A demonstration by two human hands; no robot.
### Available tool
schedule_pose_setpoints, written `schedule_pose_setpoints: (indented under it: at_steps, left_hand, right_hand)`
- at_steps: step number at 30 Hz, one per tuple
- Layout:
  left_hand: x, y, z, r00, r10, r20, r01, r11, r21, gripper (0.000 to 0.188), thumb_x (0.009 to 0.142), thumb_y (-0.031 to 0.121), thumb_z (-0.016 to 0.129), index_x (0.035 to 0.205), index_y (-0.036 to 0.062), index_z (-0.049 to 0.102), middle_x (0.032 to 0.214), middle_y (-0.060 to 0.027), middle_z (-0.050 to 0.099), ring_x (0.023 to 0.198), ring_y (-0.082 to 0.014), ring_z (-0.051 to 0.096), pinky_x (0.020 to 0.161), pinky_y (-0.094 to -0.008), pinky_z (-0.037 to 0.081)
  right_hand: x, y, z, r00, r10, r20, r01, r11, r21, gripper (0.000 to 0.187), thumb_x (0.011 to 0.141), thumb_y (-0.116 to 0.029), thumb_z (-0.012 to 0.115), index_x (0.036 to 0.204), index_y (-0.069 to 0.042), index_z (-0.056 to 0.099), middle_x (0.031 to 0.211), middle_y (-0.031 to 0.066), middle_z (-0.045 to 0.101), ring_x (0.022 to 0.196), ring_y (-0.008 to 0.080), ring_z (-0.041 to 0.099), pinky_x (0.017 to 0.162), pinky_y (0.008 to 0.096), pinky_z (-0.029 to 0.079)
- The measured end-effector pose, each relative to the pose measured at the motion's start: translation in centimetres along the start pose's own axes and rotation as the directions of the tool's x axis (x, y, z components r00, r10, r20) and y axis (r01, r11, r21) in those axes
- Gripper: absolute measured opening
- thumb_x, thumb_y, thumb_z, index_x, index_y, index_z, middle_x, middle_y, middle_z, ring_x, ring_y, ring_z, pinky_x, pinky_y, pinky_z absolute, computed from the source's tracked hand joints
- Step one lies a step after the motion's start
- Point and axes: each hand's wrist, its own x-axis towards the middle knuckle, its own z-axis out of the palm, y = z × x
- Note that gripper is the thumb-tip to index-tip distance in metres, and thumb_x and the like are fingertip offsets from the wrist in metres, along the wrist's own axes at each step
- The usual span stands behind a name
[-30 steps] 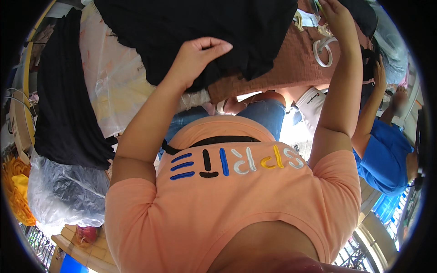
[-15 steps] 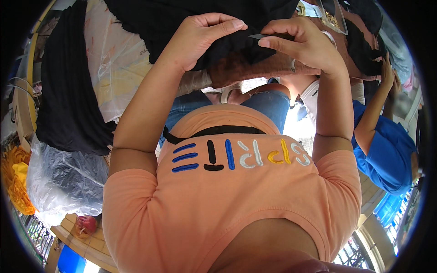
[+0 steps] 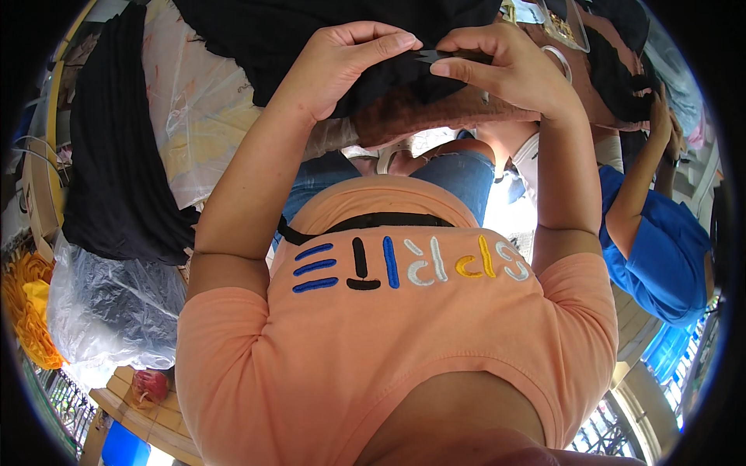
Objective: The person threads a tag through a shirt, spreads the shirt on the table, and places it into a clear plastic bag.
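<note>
Small dark thread snips lie in the grip of my right hand, their pointed blades toward the left and slightly apart. Thumb and fingers press on the snips from both sides. My left hand is closed in a pinch at the black cloth, its fingertips almost touching the blade tips. Whatever thread may be between those fingertips is too fine to make out. The cloth spreads over the work surface beneath both hands, and its edge hangs toward my lap.
More black fabric drapes at the left over a plastic-covered surface. A clear plastic bag and orange material sit lower left. A clear container with small gold pieces stands upper right. At the right, a person in a blue shirt handles dark cloth.
My right hand has moved slightly left and up, bringing the snips closer to my left fingertips. The blades now show as two separate points. My left hand has hardly moved.
</note>
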Motion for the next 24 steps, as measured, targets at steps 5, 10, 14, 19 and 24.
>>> schedule_pose_setpoints:
  at_steps: [5,10,14,19,24]
  left_hand:
    - [0.1,0.0,0.3,1.000,0.002,0.013,-0.002,1.000,0.011,0.024,0.092,0.023,0.063,0.106,0.0044,0.070,0.103,-0.0035,0.070,0.100,-0.0100,0.060,0.096,-0.0253,0.041]
    - [0.0,-0.2,0.3,1.000,-0.004,0.010,0.004,0.999,0.038,0.023,0.092,0.022,0.064,0.105,0.0038,0.070,0.102,-0.0036,0.070,0.099,-0.0101,0.060,0.094,-0.0245,0.041]
    - [0.4,0.3,-0.2,0.997,0.018,-0.077,-0.008,0.992,0.127,0.022,0.092,0.020,0.064,0.102,0.0025,0.071,0.101,-0.0031,0.070,0.097,-0.0107,0.061,0.091,-0.0233,0.043]
    - [0.9,-0.1,-3.3,0.944,0.224,-0.242,-0.021,0.775,0.632,0.018,0.087,0.021,0.068,0.097,0.0061,0.073,0.097,-0.0096,0.070,0.097,-0.0179,0.064,0.091,-0.0269,0.044]
    - [0.3,-6.8,-3.2,0.833,0.524,-0.178,-0.053,0.397,0.916,0.015,0.083,0.023,0.069,0.089,0.0090,0.071,0.103,-0.0165,0.065,0.106,-0.0354,0.057,0.094,-0.0406,0.044]
  right_hand:
    - [-0.3,-0.3,-0.1,0.999,0.046,0.019,-0.047,0.999,0.023,0.026,0.089,-0.024,0.069,0.093,0.002,0.066,0.067,0.0012,0.058,0.062,0.0038,0.047,0.056,0.0234,0.040]
    - [-0.1,0.4,0.3,0.999,0.040,0.033,-0.043,0.994,0.099,0.023,0.090,-0.022,0.068,0.091,0.001,0.066,0.068,-0.0016,0.056,0.063,0.0023,0.045,0.055,0.0216,0.038]
    - [-0.7,2.9,-0.7,0.978,0.103,-0.182,-0.053,0.964,0.261,0.021,0.089,-0.020,0.069,0.098,-0.001,0.069,0.071,-0.0050,0.057,0.065,0.0023,0.047,0.056,0.0211,0.038]
    - [-2.6,10.4,-7.1,0.665,0.445,-0.600,-0.316,0.895,0.313,0.026,0.089,-0.024,0.068,0.107,-0.005,0.070,0.077,-0.0045,0.062,0.067,0.0025,0.052,0.058,0.0192,0.040]
    - [-6.6,28.7,-14.0,0.480,0.494,-0.725,-0.206,0.867,0.454,0.029,0.092,-0.017,0.061,0.116,-0.001,0.064,0.088,0.0028,0.067,0.067,0.0068,0.058,0.060,0.0192,0.044]
